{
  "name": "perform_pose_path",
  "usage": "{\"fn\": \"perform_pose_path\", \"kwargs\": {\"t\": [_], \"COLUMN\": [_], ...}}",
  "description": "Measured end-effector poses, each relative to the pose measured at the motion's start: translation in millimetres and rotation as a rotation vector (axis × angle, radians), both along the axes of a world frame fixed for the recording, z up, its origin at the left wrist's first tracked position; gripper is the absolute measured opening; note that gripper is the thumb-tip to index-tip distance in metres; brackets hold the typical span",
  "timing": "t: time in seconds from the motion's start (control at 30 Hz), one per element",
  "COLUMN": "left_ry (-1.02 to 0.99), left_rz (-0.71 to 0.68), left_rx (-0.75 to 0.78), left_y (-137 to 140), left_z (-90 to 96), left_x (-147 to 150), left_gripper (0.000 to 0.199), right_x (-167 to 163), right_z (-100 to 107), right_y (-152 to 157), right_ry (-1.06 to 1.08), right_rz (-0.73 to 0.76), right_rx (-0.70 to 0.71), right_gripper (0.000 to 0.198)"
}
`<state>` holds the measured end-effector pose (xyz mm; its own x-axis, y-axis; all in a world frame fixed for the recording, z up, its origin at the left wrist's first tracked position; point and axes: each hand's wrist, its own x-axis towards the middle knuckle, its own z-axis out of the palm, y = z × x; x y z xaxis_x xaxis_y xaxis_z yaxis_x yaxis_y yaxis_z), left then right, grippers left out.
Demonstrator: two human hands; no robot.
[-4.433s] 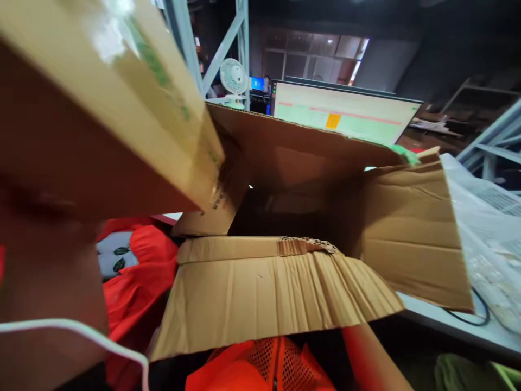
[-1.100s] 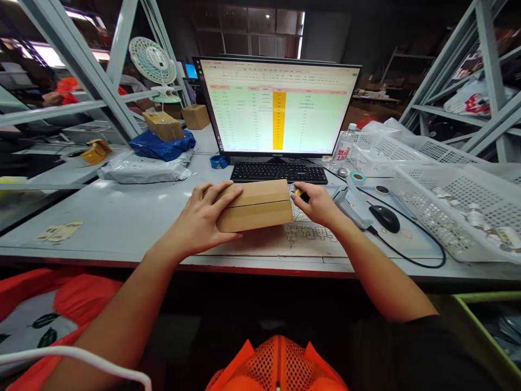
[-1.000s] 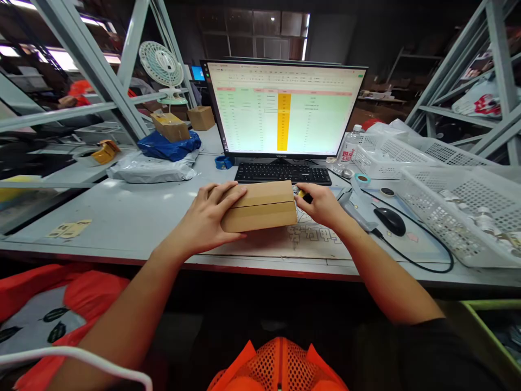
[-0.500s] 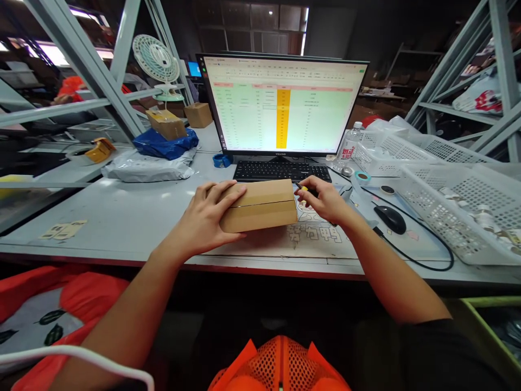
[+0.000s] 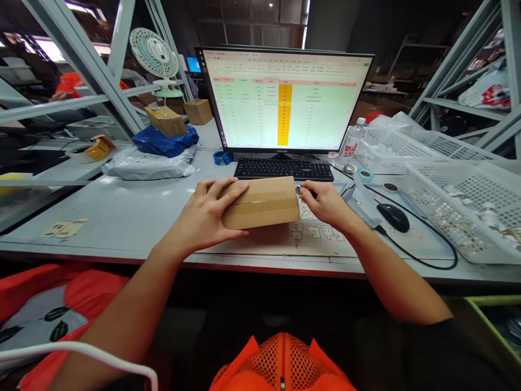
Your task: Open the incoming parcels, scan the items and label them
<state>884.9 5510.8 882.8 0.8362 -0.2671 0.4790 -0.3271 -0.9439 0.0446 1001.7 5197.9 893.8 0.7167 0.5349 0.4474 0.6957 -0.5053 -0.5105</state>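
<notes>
A brown cardboard box (image 5: 264,205) is tilted up over the front of the desk, with a seam running along its near upper side. My left hand (image 5: 215,209) grips its left end, fingers over the top and thumb underneath. At the right end of the box, my right hand (image 5: 321,200) is closed around a small utility knife (image 5: 300,191), mostly hidden in the fist. The knife's tip is at the box's right edge; whether it touches the cardboard I cannot tell. Behind the box lies a black keyboard (image 5: 285,169).
A monitor (image 5: 244,114) stands at the back. White plastic baskets (image 5: 439,217), a black mouse (image 5: 393,217) and its cable are on the right. To the left lie a blue bag (image 5: 165,140) and a white parcel bag (image 5: 150,164). Metal shelf posts (image 5: 89,70) flank the desk.
My right fist has turned, so less of the utility knife shows, and its tip stays by the box's right end. The left hand's hold on the box is unchanged; the view has shifted slightly.
</notes>
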Motion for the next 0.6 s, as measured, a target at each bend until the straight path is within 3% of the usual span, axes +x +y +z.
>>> {"fn": "perform_pose_path", "kwargs": {"t": [0.2,0.37,0.43,0.5,0.6], "left_ry": [0.156,0.496,0.587,0.585,0.389], "left_rz": [0.047,0.407,0.473,0.48,0.367], "left_rx": [0.008,0.069,0.109,0.131,0.102], "left_y": [8.1,9.3,10.6,14.8,30.8], "left_z": [17.6,60.1,76.9,87.1,85.5], "left_x": [27.3,43.3,38.7,33.9,41.3], "left_gripper": [0.107,0.111,0.109,0.104,0.093], "right_x": [-18.7,-14.4,-10.0,-6.2,-2.3], "right_z": [-10.4,-27.6,-35.6,-42.4,-48.8], "right_y": [-13.5,-32.7,-41.1,-47.5,-48.5], "right_ry": [0.12,0.376,0.434,0.457,0.474], "right_rz": [0.082,-0.027,-0.083,-0.11,-0.093], "right_rx": [-0.025,0.102,0.132,0.146,0.174], "right_gripper": [0.034,0.032,0.032,0.033,0.034]}}
